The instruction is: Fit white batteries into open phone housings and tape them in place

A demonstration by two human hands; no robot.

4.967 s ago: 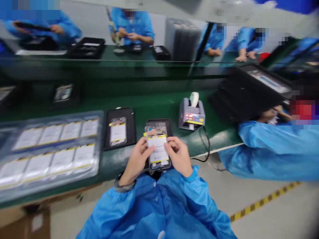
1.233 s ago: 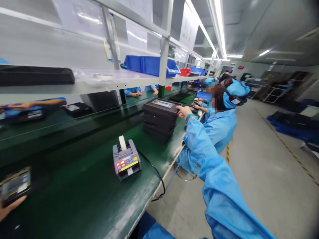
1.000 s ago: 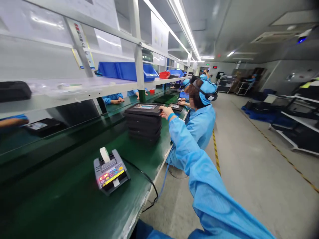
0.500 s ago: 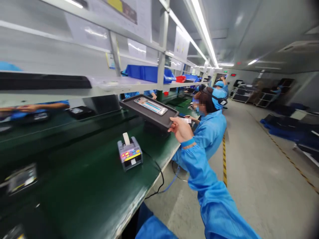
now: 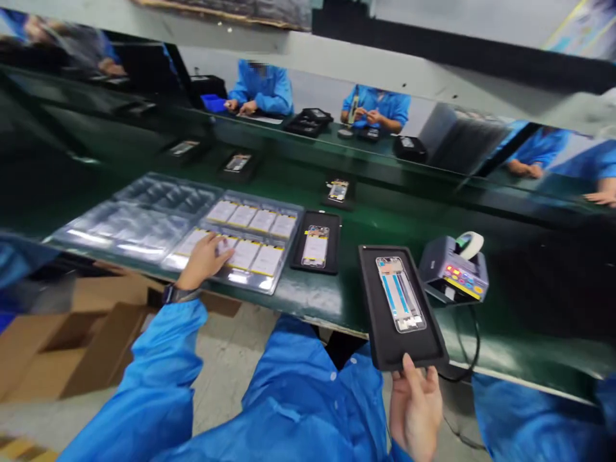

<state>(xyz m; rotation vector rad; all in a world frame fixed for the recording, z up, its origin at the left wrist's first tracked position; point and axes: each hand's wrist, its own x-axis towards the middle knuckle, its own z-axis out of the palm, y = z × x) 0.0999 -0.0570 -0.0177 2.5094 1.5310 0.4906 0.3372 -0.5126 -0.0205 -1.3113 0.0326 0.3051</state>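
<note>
My right hand (image 5: 416,404) grips the near end of a black tray (image 5: 376,321) that carries a phone frame (image 5: 400,294) with blue strips; the tray is held over the front edge of the green bench (image 5: 308,301). My left hand (image 5: 205,258) reaches out to a clear blister tray (image 5: 250,282) of white, yellow-edged parts, its fingers curled on one part (image 5: 224,246). Whether that part is gripped I cannot make out. Between my hands, a second black tray (image 5: 316,247) with a phone frame lies flat on the bench.
A grey tape dispenser (image 5: 452,273) with coloured buttons stands right of the held tray, its cable hanging over the edge. An empty clear blister tray (image 5: 144,212) lies at left. Cardboard boxes (image 5: 58,333) sit on the floor. Several small black trays ride the belt behind; people in blue work opposite.
My view has swung from the right end of the line back down to the bench. The right hand has carried the black tray from the stack to the front edge; the left hand now rests on the blister tray.
</note>
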